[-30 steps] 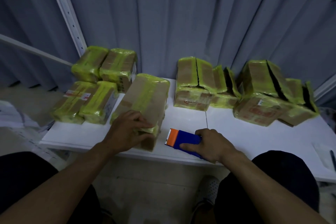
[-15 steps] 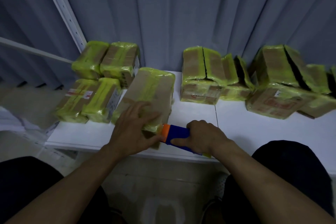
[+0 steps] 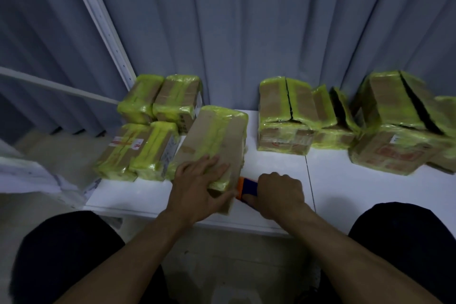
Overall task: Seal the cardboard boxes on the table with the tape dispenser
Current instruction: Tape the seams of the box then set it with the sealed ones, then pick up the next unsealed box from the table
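Note:
A long cardboard box (image 3: 217, 136) with a strip of yellow-green tape along its top lies on the white table (image 3: 345, 187), its near end at the front edge. My left hand (image 3: 197, 185) lies flat on that near end, fingers spread, thumb against the end face. My right hand (image 3: 278, 192) grips the blue and orange tape dispenser (image 3: 246, 186), whose orange tip touches the box's near right corner. Most of the dispenser is hidden under my fingers.
Taped boxes are stacked at the back left (image 3: 160, 116). Two boxes with split-open tops stand at the back centre (image 3: 286, 116) and back right (image 3: 399, 126), smaller ones beside them. Grey curtain behind. My knees sit below the table's front edge.
My right hand has slid the dispenser left until its orange tip meets the box end. My left hand has flattened onto the box top. The camera has tilted upward.

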A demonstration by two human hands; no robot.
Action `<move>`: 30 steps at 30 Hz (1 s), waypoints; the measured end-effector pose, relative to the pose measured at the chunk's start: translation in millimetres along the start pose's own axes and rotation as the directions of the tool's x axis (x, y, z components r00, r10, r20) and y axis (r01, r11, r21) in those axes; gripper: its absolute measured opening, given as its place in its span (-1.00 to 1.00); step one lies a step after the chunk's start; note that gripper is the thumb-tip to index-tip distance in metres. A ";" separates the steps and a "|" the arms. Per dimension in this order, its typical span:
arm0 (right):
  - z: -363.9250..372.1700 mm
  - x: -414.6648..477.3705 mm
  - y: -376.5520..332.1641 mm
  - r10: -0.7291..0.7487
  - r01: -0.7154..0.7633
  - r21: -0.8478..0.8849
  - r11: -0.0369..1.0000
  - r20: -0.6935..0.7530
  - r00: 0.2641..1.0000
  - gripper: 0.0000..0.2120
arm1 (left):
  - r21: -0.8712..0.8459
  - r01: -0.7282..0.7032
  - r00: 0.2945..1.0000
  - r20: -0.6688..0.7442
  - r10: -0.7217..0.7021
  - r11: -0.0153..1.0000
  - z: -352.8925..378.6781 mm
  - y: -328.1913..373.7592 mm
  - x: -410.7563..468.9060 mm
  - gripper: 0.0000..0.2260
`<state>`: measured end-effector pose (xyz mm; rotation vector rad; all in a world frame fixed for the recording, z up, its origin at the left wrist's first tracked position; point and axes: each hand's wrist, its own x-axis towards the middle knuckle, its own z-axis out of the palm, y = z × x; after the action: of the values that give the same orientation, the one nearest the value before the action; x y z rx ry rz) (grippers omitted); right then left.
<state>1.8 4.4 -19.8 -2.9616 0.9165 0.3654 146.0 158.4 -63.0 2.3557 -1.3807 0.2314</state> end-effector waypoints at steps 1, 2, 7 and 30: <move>-4.4 -0.7 4.2 0.027 -0.027 0.015 1.000 -0.033 0.999 -0.46 | 0.000 0.007 1.000 0.025 -0.007 1.000 -5.0 2.8 1.4 -0.30; -8.1 -1.6 9.4 0.056 -0.054 0.036 0.998 -0.055 0.997 -0.46 | 0.005 0.018 0.998 0.063 -0.018 1.000 -8.0 4.6 5.8 -0.26; -25.6 -9.6 29.5 0.181 -0.163 0.196 0.967 -0.078 0.980 -0.42 | 0.178 0.125 0.933 0.313 -0.176 0.976 -19.0 22.9 32.2 -0.18; -72.4 138.3 58.3 0.324 -0.118 0.569 0.814 -0.275 0.905 -0.43 | 0.169 0.263 0.895 0.324 -0.306 0.950 24.1 -2.8 196.2 -0.62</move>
<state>95.4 -126.8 22.0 -2.4224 1.1719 -0.4047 244.9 -7.2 -19.6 2.7636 -1.1641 -0.2020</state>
